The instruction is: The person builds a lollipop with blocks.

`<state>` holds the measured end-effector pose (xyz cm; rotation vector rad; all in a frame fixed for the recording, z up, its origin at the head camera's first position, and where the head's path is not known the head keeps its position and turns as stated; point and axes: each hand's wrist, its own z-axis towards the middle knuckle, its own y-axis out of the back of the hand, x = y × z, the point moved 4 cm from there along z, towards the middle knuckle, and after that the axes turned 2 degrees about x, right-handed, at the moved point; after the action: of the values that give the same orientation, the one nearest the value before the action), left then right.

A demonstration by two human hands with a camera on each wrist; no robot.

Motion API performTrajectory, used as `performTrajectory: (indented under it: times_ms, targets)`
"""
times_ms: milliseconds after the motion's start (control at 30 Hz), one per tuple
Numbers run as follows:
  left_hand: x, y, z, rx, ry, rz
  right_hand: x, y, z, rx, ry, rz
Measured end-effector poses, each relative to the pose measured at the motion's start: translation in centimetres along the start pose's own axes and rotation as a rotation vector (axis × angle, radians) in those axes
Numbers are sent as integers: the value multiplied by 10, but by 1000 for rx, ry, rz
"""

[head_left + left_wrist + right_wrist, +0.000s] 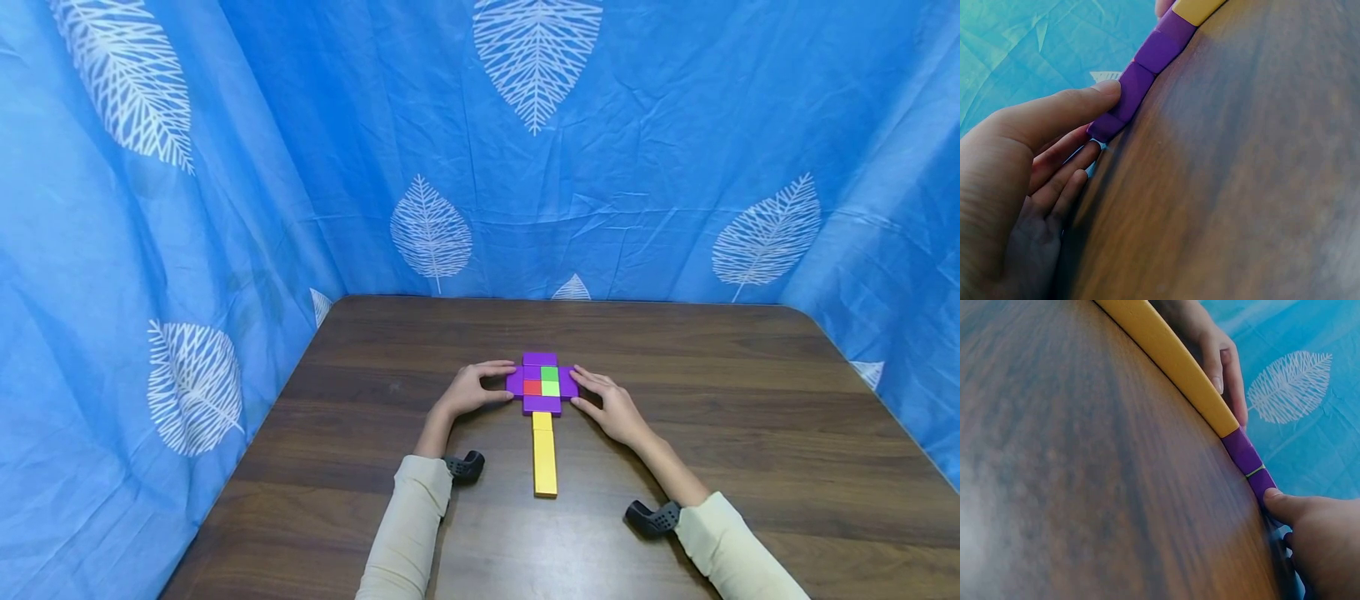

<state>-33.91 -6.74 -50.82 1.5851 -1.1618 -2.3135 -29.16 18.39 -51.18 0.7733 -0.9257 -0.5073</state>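
Note:
Flat coloured blocks form a flower-like shape on the table. Its centre has a red block (532, 387), a green block (550, 373), a yellow-green block (550, 388) and a small purple block (532, 372). Purple blocks surround these, and a long yellow block (545, 467) runs toward me below a short yellow one (542, 421). My left hand (467, 390) pinches the left purple block (514, 383), thumb on its near side and fingers on its far side. On the opposite side, my right hand (617, 412) holds the right purple block (569, 384) between thumb and fingers.
The brown wooden table (337, 400) has rounded far corners. A blue curtain (637, 167) with white leaf prints hangs behind it and along both sides. Black wrist devices (467, 468) sit on both forearms.

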Motion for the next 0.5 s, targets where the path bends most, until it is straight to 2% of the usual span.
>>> performTrajectory:
  times_ms: [367, 500]
  targets:
    - [1, -1, 0, -5, 7, 2, 0, 0, -1, -9, 1, 1]
    - [3, 1, 0, -38, -6, 3, -1, 0, 0, -20, 5, 0]
